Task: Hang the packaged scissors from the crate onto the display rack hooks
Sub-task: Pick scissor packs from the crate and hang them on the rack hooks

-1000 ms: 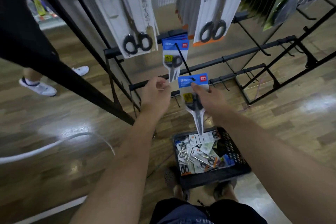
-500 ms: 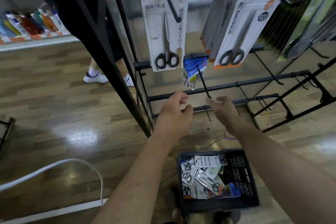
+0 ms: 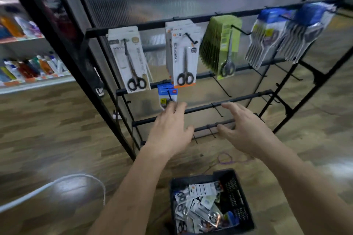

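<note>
A black metal display rack (image 3: pixel 200 108) stands on the wooden floor. In front of it is a black slotted plastic crate (image 3: pixel 236 196) heaped with packaged scissors (image 3: pixel 198 208). Both hands are empty, fingers loosely spread. The left hand (image 3: pixel 168 129) reaches the hanging blue-carded scissors packs (image 3: pixel 167 92), and the right hand (image 3: pixel 246 129) is nearby.

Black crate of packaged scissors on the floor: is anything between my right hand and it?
Nothing visible. The open right hand hovers before the lower bars of the black display rack; the black plastic crate sits below with its top uncovered. Only a purple cord loop lies on the wooden floor between them.
</note>
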{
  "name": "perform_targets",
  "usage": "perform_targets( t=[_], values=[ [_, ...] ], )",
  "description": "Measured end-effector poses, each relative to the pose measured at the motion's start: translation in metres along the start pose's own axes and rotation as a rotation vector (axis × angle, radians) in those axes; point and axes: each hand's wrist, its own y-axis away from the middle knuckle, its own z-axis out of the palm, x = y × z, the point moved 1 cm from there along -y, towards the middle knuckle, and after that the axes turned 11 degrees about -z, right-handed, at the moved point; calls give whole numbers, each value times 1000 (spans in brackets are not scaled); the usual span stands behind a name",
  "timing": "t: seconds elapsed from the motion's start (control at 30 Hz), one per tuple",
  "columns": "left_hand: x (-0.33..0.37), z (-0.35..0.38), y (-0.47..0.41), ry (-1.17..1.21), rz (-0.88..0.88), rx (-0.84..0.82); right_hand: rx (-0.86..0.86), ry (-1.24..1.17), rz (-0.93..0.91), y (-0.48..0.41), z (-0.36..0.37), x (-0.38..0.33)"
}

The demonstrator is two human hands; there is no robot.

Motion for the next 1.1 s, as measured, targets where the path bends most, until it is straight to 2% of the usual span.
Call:
perform_targets(
  t=[0.13, 0.33, 0.67, 0.77, 0.9, 0.97, 1.1],
  values=[
    [46, 10, 45, 27, -17, 47, 4, 56, -65, 42, -33, 21],
    [97, 38, 97, -34, -50, 75, 48, 74, -74, 107, -44, 69],
    [129, 53, 159, -101, 123, 36, 130, 82, 151, 240, -56, 76],
    [120, 62, 186, -108, 90, -14, 55, 86, 204, 270, -44, 68],
    [112, 65, 222, -146, 27, 1, 8, 70, 106, 282, -43, 60],
    [116, 68, 234, -162, -5, 59, 25, 85, 15, 282, -52, 65],
    [150, 77, 264, -195, -76, 58, 46, 37, -32, 299, -80, 81]
  ],
)
